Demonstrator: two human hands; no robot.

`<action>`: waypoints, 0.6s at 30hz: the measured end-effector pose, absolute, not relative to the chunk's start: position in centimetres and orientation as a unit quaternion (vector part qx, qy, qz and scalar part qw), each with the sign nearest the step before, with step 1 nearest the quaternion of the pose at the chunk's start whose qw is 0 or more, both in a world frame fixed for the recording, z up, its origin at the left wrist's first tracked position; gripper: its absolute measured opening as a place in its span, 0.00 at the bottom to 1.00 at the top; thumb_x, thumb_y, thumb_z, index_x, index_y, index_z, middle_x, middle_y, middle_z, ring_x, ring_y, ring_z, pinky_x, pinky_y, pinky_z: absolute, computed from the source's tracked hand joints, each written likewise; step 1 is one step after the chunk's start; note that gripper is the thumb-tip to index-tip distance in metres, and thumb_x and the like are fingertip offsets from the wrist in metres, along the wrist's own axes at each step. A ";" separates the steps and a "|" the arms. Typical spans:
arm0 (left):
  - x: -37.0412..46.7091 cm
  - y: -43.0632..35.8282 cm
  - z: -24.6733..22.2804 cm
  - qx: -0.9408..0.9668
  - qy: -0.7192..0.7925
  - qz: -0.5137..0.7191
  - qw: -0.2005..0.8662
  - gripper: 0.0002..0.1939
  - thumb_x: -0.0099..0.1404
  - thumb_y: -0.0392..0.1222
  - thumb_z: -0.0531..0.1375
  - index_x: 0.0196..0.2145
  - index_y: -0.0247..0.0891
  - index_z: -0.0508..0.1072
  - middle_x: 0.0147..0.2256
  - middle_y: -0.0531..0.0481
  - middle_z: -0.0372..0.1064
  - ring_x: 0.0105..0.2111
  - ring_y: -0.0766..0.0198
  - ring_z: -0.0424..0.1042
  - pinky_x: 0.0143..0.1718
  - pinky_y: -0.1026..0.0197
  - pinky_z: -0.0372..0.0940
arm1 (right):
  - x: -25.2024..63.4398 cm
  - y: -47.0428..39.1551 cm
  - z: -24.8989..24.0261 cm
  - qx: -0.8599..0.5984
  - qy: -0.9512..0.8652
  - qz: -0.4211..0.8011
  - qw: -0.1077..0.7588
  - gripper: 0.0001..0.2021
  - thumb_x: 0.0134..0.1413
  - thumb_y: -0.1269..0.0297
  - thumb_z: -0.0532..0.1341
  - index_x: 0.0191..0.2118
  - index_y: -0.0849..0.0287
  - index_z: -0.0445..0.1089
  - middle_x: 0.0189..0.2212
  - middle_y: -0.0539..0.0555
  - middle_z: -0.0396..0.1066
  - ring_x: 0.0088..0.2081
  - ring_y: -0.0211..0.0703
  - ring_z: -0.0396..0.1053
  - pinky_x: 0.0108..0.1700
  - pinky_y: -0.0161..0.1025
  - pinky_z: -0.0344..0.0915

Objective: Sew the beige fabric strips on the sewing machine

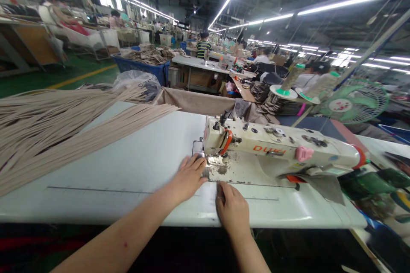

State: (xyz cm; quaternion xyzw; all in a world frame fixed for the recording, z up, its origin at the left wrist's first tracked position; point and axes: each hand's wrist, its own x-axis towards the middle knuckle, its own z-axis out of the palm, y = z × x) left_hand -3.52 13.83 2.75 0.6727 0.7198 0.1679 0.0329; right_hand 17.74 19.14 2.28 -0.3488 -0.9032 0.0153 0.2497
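Both bare hands are in close now, right at the front of a cream-white sewing machine [282,141] with orange lettering, standing on the right half of a long, glossy white worktable [153,149]. The left hand [189,177] stretches out palm down, thumb spread away from the fingers, with its fingertips by the worn metal plate [216,161] under the machine's head; whether anything lies beneath those fingertips, I cannot tell. The right hand [233,207] sits nearer the table's front edge, fingers curled and drawn in, knuckles up, fingertips just beside the front of the machine's bed; what, if anything, it grips is hidden.

Over on the left, long beige fabric strips [96,134] fan across the tabletop in thick bundles, well apart from both hands. A dark ruler line [96,190] runs along the table in front of them (and a small pink block [304,153] clings to the machine just right of that lettering). A grey cloth piece [323,185] drapes beneath the machine's right end, while behind stand tall beige thread cones [291,76] and a round green fan [354,102].
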 end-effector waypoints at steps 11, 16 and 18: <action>-8.0 18.2 2.5 0.670 0.685 0.272 0.088 0.20 0.71 0.35 0.54 0.58 0.35 0.71 0.62 0.39 0.66 0.64 0.52 0.63 0.67 0.47 0.59 | 17.7 19.0 2.4 -0.356 -0.902 0.037 0.241 0.15 0.60 0.73 0.56 0.51 0.58 0.71 0.39 0.55 0.77 0.39 0.46 0.73 0.43 0.38 0.64; -9.7 21.6 2.6 0.695 0.656 0.276 0.102 0.16 0.69 0.35 0.57 0.52 0.42 0.77 0.58 0.46 0.70 0.61 0.53 0.66 0.65 0.49 0.63 | 17.7 18.9 2.6 -0.369 -0.896 0.042 0.245 0.14 0.60 0.73 0.56 0.49 0.58 0.72 0.36 0.54 0.76 0.38 0.45 0.71 0.42 0.38 0.62; -9.9 22.3 2.8 0.702 0.648 0.275 0.106 0.15 0.70 0.36 0.56 0.51 0.41 0.78 0.58 0.45 0.71 0.60 0.52 0.68 0.64 0.49 0.64 | 17.6 18.9 2.7 -0.373 -0.894 0.046 0.244 0.14 0.60 0.74 0.55 0.48 0.58 0.72 0.34 0.54 0.76 0.37 0.45 0.71 0.41 0.38 0.61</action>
